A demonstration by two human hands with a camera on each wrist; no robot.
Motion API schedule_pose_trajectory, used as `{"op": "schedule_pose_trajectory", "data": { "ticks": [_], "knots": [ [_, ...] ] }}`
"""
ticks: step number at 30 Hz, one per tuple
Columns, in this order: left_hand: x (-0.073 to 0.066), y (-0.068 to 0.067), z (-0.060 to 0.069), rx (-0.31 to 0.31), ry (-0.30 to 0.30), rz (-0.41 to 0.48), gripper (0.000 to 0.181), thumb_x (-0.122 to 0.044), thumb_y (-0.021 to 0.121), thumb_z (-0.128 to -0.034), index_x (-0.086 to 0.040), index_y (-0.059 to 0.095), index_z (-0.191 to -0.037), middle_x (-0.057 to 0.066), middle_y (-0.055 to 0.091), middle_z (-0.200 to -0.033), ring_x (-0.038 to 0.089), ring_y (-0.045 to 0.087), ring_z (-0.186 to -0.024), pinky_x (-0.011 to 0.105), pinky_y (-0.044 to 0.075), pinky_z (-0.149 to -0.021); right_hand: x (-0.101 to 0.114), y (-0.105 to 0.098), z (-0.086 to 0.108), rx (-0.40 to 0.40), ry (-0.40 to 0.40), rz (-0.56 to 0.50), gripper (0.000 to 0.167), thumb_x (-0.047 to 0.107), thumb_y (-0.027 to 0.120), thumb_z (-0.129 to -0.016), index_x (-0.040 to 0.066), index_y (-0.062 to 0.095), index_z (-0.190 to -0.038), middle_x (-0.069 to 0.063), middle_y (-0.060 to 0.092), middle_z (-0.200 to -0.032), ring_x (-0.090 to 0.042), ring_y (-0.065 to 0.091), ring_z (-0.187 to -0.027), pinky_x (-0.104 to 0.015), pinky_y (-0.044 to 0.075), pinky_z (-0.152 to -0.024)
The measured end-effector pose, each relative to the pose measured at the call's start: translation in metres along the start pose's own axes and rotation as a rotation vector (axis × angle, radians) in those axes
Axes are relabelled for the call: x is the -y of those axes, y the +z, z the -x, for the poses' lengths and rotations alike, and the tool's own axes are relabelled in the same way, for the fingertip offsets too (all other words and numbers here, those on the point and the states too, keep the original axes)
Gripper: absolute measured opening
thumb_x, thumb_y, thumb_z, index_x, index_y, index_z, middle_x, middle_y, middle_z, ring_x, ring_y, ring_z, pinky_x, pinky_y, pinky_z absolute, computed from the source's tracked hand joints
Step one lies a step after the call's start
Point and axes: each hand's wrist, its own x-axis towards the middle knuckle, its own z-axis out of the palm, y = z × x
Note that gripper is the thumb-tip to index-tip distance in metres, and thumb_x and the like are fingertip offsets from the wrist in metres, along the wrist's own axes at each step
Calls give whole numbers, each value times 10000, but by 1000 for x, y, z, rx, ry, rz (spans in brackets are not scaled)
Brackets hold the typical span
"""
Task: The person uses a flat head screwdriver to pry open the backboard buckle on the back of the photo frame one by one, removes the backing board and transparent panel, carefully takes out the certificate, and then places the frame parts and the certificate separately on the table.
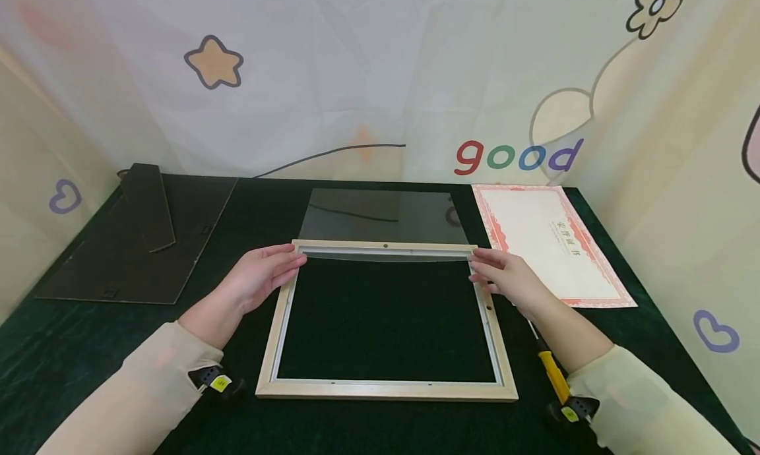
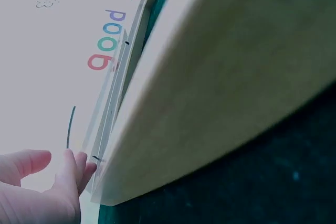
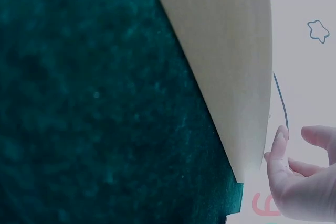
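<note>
A light wooden picture frame [image 1: 386,390] with a silvery inner edge lies on the dark green cloth in front of the person. At its far left corner, the left hand [image 1: 256,280] touches the side with extended fingers. The right hand [image 1: 509,278] is at the far right corner, its fingers loosely bent against the side. Both wrist views show thumb and fingers spread apart, on the left hand [image 2: 50,195] and the right hand [image 3: 304,182] alike. A clear glass pane [image 1: 380,217] lies behind the frame, its near edge visible inside the frame's far side.
A dark backing board [image 1: 101,264] with a stand leg [image 1: 151,208] lies at the left. To the right is a certificate sheet [image 1: 528,237] with a red-pink border. A screwdriver with a yellow handle [image 1: 553,376] lies beside the right forearm. A printed curtain [image 1: 332,59] hangs behind the table.
</note>
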Motion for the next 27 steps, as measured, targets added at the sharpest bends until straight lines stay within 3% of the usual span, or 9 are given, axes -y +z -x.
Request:
{"op": "schedule_pose_trajectory", "data": {
  "ticks": [6, 10, 15, 21, 27],
  "knots": [
    [-1, 5, -3, -6, -12, 93, 538, -117, 405, -1005, 38, 164, -1460, 223, 308, -1461, 125, 523, -1174, 230, 383, -951, 2, 1, -4, 4, -7, -32, 581, 303, 469, -985, 12, 276, -1450, -190, 380, -1429, -291, 554, -1127, -312, 465, -900],
    [-3, 9, -3, -13, -9, 179, 555, -99, 370, -1010, 22, 91, -1474, 196, 245, -1494, 215, 382, -1305, 240, 348, -990, 0, 4, -6, 25, -3, -46, 605, 296, 480, -981, 23, 241, -1465, -181, 328, -1463, -275, 564, -1113, -313, 459, -908],
    [-6, 13, -2, 21, 1, 271, 592, -107, 339, -1017, -1, -15, -1479, 176, 120, -1533, 280, 244, -1370, 287, 278, -1048, 0, 7, -9, 48, -15, -49, 606, 265, 484, -983, 11, 224, -1467, -191, 292, -1478, -280, 572, -1092, -329, 469, -898],
    [-13, 16, -5, 77, -12, 255, 603, -131, 332, -1020, 15, -42, -1471, 198, 85, -1533, 298, 212, -1378, 312, 254, -1061, 3, 5, -14, 50, -23, -31, 609, 266, 482, -984, 2, 219, -1465, -195, 284, -1481, -282, 578, -1084, -335, 471, -893],
    [-17, 20, -8, 87, -59, 240, 585, -156, 340, -1021, 18, 14, -1475, 202, 110, -1530, 288, 215, -1378, 310, 270, -1053, 3, 5, -19, 41, -11, -20, 608, 276, 483, -984, -7, 231, -1460, -199, 294, -1476, -271, 587, -1070, -340, 460, -901]
  ]
}}
